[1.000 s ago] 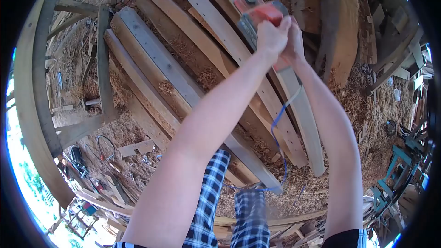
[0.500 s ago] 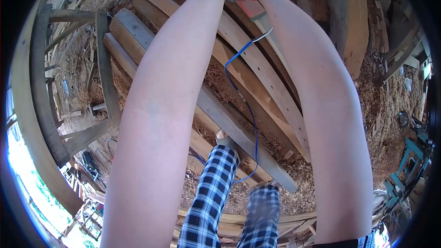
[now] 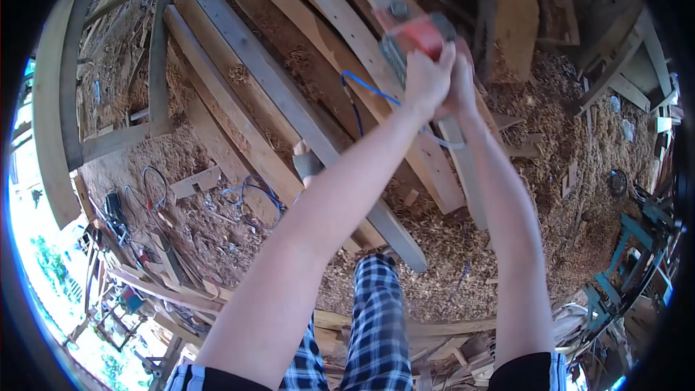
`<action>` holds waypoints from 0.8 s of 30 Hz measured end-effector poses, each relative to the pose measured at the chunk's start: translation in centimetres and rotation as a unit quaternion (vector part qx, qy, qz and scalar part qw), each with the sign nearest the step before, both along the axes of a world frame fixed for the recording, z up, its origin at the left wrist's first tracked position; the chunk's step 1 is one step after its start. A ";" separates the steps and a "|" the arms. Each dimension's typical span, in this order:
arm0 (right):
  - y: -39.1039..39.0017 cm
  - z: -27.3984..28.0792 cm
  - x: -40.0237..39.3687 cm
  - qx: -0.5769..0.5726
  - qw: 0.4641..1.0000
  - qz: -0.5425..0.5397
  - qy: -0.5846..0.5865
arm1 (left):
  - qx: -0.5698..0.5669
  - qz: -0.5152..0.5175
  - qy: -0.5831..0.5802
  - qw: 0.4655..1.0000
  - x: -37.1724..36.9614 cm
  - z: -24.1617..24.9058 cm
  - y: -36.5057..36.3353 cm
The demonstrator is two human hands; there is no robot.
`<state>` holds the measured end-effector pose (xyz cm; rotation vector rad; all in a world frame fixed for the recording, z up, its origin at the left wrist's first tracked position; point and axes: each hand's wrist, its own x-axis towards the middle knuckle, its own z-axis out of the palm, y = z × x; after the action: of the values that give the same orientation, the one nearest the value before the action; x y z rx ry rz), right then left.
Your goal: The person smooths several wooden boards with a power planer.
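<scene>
Both hands are wrapped round a red power planer (image 3: 420, 35) at the upper middle of the head view. My left hand (image 3: 428, 81) is closed on it, thumb on top. My right hand (image 3: 460, 90) is closed close beside it, at the rear of the tool; its fingers are partly hidden. The planer is over a long pale beam (image 3: 467, 174); whether it touches the wood is unclear. A blue cord (image 3: 369, 85) runs near my wrists and across the neighbouring beams.
Several long beams (image 3: 253, 51) lie side by side on the left. Wood shavings (image 3: 463, 282) cover the ground. A wooden frame (image 3: 161, 51) stands at left, and teal metal parts (image 3: 622, 253) lie at right. A coiled cord (image 3: 260, 192) rests at lower left.
Both hands and the red planer have come nearer, down and to the right. The view has shifted, and more of the planer shows.
</scene>
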<state>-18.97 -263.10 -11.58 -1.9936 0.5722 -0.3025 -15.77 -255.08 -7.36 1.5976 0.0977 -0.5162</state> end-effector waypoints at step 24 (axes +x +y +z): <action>-2.5 6.9 -22.6 0.018 0.988 0.031 0.148 | 0.056 0.027 0.026 0.998 -23.2 3.3 -3.6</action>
<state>-41.60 -265.65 -4.65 -2.0315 0.6943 0.0435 -39.01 -258.67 -4.10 1.6868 0.2115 -0.5173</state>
